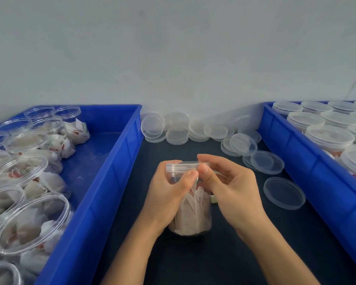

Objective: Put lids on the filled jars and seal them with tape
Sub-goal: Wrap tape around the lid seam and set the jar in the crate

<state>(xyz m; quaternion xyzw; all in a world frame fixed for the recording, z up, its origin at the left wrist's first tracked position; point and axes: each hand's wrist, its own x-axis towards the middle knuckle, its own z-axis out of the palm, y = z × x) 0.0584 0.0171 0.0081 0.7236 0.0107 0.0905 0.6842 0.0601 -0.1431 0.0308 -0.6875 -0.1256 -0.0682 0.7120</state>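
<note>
On the dark mat, nearest the camera: a filled jar (193,212) stands upright between both hands, packed with pale pouches.
Left hand (169,190): fingers and thumb curl round the jar's upper wall, just under the rim, and hold it steady.
Right hand (232,190): thumb and fingertips pinch at the lid (181,166) edge; whether a strip of tape lies under them I cannot tell, it is too clear to see.
Lid: already seated on the jar mouth and looks level.
Step in hand: likely pressing the lid home or starting the seal along the seam.
Doing it well: keep the left grip firm and low so the jar does not tip; work round the rim in small presses; lay tape across the seam without wrinkles.
Small pale object (214,199): just beside the jar, under the right palm; possibly a tape piece, unclear.
Loose lids (284,193): scattered to the right and stacked further back along the wall.
Left blue crate (111,171): open filled jars awaiting lids.
Right blue crate (286,140): jars with lids on.
</note>
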